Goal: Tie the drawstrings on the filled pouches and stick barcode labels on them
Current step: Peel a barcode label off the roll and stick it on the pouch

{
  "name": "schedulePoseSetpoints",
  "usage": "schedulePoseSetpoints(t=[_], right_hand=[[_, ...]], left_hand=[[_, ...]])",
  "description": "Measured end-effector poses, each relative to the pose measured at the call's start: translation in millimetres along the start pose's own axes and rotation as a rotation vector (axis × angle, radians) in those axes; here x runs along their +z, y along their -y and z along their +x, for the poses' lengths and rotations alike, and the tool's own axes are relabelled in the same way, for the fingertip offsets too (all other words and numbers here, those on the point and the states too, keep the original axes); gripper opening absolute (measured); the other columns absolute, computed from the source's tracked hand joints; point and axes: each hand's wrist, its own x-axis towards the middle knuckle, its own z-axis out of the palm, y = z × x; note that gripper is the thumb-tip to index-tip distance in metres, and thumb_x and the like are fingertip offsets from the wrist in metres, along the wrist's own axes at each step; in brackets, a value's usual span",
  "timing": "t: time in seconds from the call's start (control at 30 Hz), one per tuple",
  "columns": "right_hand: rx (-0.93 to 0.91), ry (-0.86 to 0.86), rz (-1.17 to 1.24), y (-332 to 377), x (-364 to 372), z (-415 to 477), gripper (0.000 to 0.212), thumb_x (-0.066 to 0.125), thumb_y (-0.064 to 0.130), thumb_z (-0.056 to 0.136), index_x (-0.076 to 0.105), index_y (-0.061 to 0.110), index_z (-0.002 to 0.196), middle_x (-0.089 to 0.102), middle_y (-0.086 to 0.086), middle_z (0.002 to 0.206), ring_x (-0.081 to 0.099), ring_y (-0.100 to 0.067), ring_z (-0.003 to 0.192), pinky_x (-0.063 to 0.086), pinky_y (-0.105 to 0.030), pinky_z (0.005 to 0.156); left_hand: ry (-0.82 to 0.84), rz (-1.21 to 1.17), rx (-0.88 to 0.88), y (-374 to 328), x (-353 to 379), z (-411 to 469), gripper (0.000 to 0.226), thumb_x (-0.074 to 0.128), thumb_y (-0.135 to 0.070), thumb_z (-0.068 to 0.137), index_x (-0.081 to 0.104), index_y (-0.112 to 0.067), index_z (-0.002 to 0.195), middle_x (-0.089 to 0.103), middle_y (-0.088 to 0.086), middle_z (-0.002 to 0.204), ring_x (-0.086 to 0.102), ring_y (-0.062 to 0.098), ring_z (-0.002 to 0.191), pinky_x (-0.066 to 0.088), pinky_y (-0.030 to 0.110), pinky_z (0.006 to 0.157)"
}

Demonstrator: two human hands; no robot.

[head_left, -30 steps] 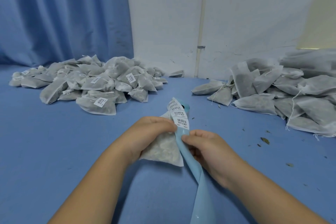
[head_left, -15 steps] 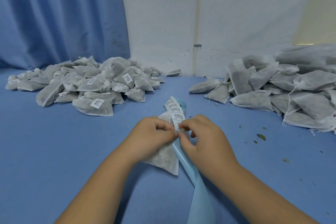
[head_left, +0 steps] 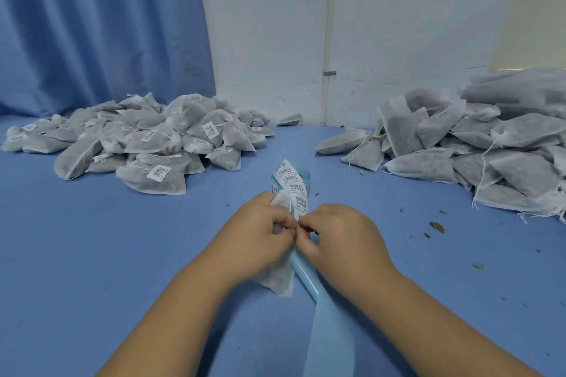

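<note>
Left grip (head_left: 260, 236) holds pouch (head_left: 277, 280), right grip (head_left: 340, 236) pinches label strip (head_left: 295, 190), between labelled pile (head_left: 137, 144) and unlabelled pile (head_left: 459, 147).

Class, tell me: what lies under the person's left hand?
Under the left hand a filled pouch shows, its lower corner sticking out beside the blue label strip. Its neck is mostly covered by the fingers, so whether it is tied cannot be seen.
</note>
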Motion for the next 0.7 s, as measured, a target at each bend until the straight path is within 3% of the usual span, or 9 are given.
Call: schedulePoseSetpoints(t=[0.23,0.5,0.7], right_hand=[[0.026,-0.007,0.012,-1.7,2.2,-0.2,0.022,0.054,0.029,0.089,0.066,0.015,0.077,0.060,0.001,0.076,0.054,-0.020,0.077,0.043,-0.034,0.063],[0.241,-0.074,0.282,-6.6,5.9,2.2,0.011,0.063,0.021,0.076,0.062,0.017,0.066,0.057,0.007,0.064,0.054,-0.013,0.066,0.047,-0.033,0.064],[0.437,-0.092,0.523,-14.5,6.0,2.4,0.013,0.067,0.017,0.071,0.062,0.020,0.060,0.060,0.016,0.056,0.052,0.000,0.055,0.038,-0.014,0.051]], left_hand=[[-0.014,0.020,0.018,-0.6,1.4,-0.7,0.012,0.066,-0.014,0.086,0.077,-0.019,0.086,0.046,-0.001,0.084,0.052,0.010,0.079,0.044,0.030,0.076],[-0.013,-0.058,-0.053,0.6,0.6,0.0,0.020,0.067,-0.013,0.084,0.072,-0.030,0.073,0.050,-0.005,0.084,0.053,0.004,0.079,0.037,0.011,0.066],[-0.017,-0.066,-0.162,1.9,-1.0,0.5,0.022,0.066,-0.014,0.085,0.069,-0.031,0.070,0.053,-0.008,0.086,0.055,0.003,0.078,0.036,0.009,0.062]])
